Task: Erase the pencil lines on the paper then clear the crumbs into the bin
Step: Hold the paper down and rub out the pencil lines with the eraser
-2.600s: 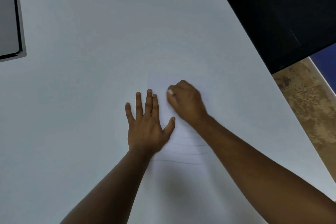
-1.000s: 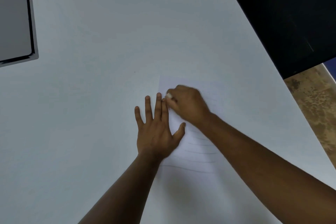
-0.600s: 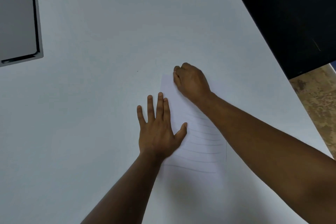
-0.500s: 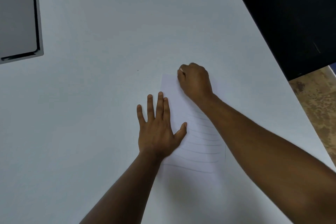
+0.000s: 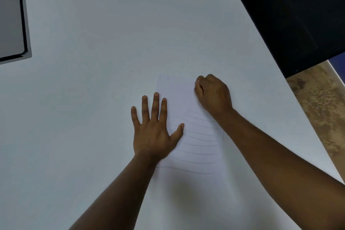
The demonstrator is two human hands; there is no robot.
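A white sheet of paper [image 5: 177, 89] lies on the white table [image 5: 93, 24]. Several faint pencil lines [image 5: 201, 144] cross its lower half, and its upper part looks blank. My left hand [image 5: 153, 130] presses flat on the sheet's left edge with straight, spread fingers. My right hand [image 5: 212, 93] is curled at the sheet's upper right edge, fingertips down on the paper. A small pale bit of the eraser [image 5: 197, 81] shows at those fingertips; the rest of it is hidden in the hand. I see no bin and cannot make out crumbs.
A grey flat panel [image 5: 11, 15] lies at the table's far left. A large black object [image 5: 298, 15] stands past the table's right edge, above a brown mottled floor [image 5: 317, 108]. That edge runs diagonally close to my right forearm.
My right hand moved from beside my left fingertips up to the sheet's top, then across to its upper right edge. My left hand stayed flat on the paper.
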